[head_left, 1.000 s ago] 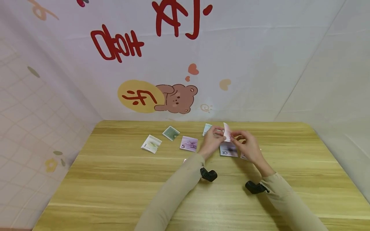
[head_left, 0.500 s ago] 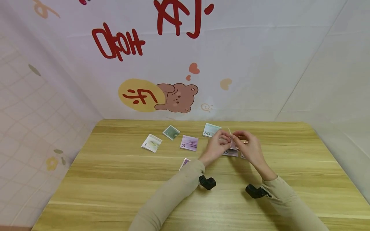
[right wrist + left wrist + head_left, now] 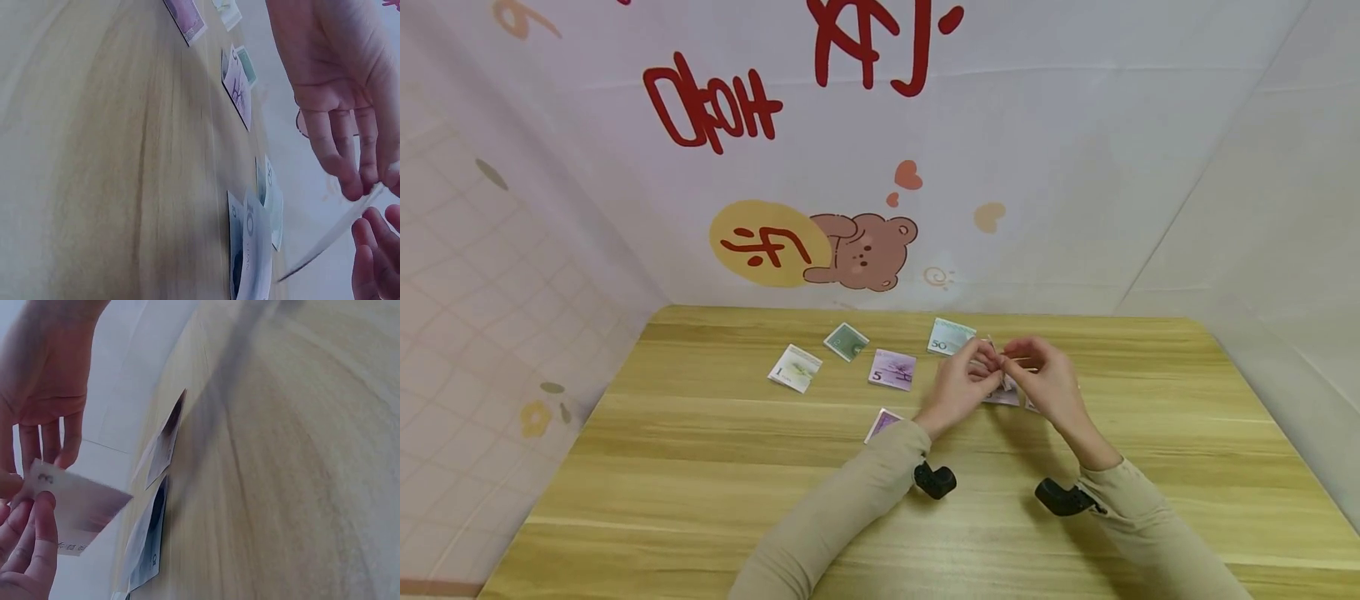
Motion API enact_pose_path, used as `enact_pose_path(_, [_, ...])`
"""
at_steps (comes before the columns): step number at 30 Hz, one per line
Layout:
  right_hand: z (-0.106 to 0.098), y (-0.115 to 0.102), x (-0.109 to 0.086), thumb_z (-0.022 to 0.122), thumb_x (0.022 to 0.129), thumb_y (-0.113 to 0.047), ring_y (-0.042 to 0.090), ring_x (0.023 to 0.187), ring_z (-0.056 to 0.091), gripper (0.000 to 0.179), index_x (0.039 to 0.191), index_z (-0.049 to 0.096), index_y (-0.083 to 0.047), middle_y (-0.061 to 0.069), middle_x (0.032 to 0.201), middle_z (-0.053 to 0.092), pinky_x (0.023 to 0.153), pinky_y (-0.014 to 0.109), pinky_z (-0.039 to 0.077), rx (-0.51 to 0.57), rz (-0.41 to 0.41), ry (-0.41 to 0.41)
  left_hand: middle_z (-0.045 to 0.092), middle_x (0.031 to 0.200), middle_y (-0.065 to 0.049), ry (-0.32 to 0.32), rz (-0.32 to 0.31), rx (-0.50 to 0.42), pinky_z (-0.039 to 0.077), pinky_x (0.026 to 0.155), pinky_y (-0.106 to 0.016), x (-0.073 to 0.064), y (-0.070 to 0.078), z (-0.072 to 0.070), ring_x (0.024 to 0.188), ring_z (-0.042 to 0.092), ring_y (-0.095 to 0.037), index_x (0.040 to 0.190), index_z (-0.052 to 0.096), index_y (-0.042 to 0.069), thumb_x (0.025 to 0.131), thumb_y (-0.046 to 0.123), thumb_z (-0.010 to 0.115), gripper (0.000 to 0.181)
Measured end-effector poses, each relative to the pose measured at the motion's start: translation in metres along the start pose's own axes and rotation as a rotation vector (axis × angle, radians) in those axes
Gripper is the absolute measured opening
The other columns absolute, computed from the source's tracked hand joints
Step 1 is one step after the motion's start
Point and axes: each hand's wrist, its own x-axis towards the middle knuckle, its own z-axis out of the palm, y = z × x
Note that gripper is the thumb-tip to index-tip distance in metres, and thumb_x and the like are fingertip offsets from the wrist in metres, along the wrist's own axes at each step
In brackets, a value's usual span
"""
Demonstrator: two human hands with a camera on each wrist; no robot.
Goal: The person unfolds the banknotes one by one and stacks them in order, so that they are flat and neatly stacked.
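Both hands meet at the back right of the table, a pale pinkish banknote (image 3: 87, 509) between them. My left hand (image 3: 962, 379) pinches it at one end with its fingertips, and my right hand (image 3: 1047, 387) pinches it close beside. In the right wrist view the banknote (image 3: 331, 240) appears nearly edge-on, raised above the table. Below the hands lies a folded 10 note (image 3: 1002, 397), partly covered by them. Another note (image 3: 1032, 404) shows only a corner by the right hand. A folded 50 note (image 3: 951, 336) lies just behind the left hand.
Left of the hands lie a purple 5 note (image 3: 892, 370), a green note (image 3: 846, 342) and a 1 note (image 3: 795, 368). A purple note (image 3: 882, 423) is partly under the left sleeve. A printed cloth wall (image 3: 1052, 250) rises behind the wooden table (image 3: 700, 500).
The held banknote was upright with its pink face showing and has turned down between the fingers. The left hand has shifted slightly right and down, uncovering the 50 note and the purple note near its sleeve.
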Motion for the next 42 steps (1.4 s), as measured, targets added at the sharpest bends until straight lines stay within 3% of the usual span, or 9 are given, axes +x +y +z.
enact_pose_path(6, [-0.001,-0.002,-0.002,0.068,0.091,-0.011,0.029,0.088,0.066,0.022,0.104,0.064,0.006,0.018,0.096,0.068,0.073,0.014,0.048,0.011,0.003,-0.022,0.063,0.088,-0.007,0.026,0.060,0.020,0.053,0.071,-0.019,-0.002,-0.001,-0.004,0.078,0.060,-0.007,0.098,0.060,0.002,0.085,-0.002,0.070,0.017])
enact_pose_path(13, [-0.005,-0.011,-0.007,0.069,0.090,-0.010,0.019,0.092,0.063,0.025,0.109,0.063,0.006,0.017,0.102,0.067,0.074,0.017,0.050,0.098,0.039,-0.083,0.063,0.085,-0.004,0.009,0.068,0.036,0.052,0.070,-0.019,-0.008,0.005,-0.010,0.074,0.059,-0.005,0.095,0.060,0.004,0.084,-0.002,0.071,0.017])
enact_pose_path(19, [-0.006,-0.012,-0.010,0.066,0.089,0.002,0.030,0.094,0.063,0.025,0.111,0.059,0.010,0.024,0.102,0.066,0.074,0.017,0.050,0.087,0.026,-0.116,0.063,0.087,-0.010,-0.014,0.104,0.045,0.052,0.069,-0.020,-0.012,0.005,-0.011,0.074,0.061,-0.010,0.094,0.060,-0.001,0.082,-0.007,0.071,0.018])
enact_pose_path(24, [-0.011,-0.020,-0.015,0.062,0.089,0.008,0.031,0.093,0.064,0.025,0.113,0.059,0.009,0.022,0.100,0.067,0.074,0.015,0.049,0.067,-0.002,-0.121,0.063,0.085,-0.008,-0.008,0.090,0.038,0.053,0.069,-0.019,-0.016,0.004,-0.011,0.074,0.060,-0.007,0.094,0.059,0.000,0.083,-0.005,0.071,0.017])
enact_pose_path(30, [-0.020,-0.038,-0.023,0.059,0.084,0.017,0.029,0.086,0.064,0.026,0.109,0.055,0.014,0.028,0.094,0.066,0.071,0.013,0.049,0.036,-0.061,-0.046,0.061,0.086,-0.006,0.002,0.032,0.007,0.053,0.070,-0.021,-0.021,0.004,-0.017,0.074,0.059,-0.008,0.098,0.059,0.000,0.083,-0.008,0.069,0.020])
enact_pose_path(33, [-0.022,-0.031,-0.024,0.059,0.082,0.019,0.020,0.082,0.065,0.026,0.107,0.055,0.013,0.027,0.093,0.065,0.070,0.011,0.049,0.054,-0.095,-0.001,0.062,0.087,-0.009,0.022,0.010,0.008,0.053,0.071,-0.022,-0.022,0.003,-0.021,0.075,0.059,-0.011,0.099,0.060,-0.001,0.082,-0.009,0.068,0.020])
enact_pose_path(38, [-0.023,-0.002,-0.024,0.061,0.082,0.019,0.005,0.081,0.063,0.019,0.099,0.062,0.009,0.022,0.092,0.066,0.068,0.010,0.049,0.054,-0.142,0.040,0.062,0.088,-0.019,0.046,-0.001,0.005,0.053,0.069,-0.024,-0.024,0.002,-0.028,0.076,0.061,-0.024,0.099,0.060,-0.007,0.083,-0.012,0.065,0.018])
enact_pose_path(42, [-0.026,0.012,-0.026,0.060,0.084,0.015,0.000,0.081,0.062,0.017,0.098,0.066,0.006,0.020,0.092,0.068,0.062,0.011,0.049,0.033,-0.134,0.037,0.059,0.088,-0.024,0.032,-0.030,-0.032,0.052,0.062,-0.022,-0.030,0.017,-0.036,0.074,0.063,-0.037,0.099,0.057,-0.012,0.084,-0.014,0.061,0.015])
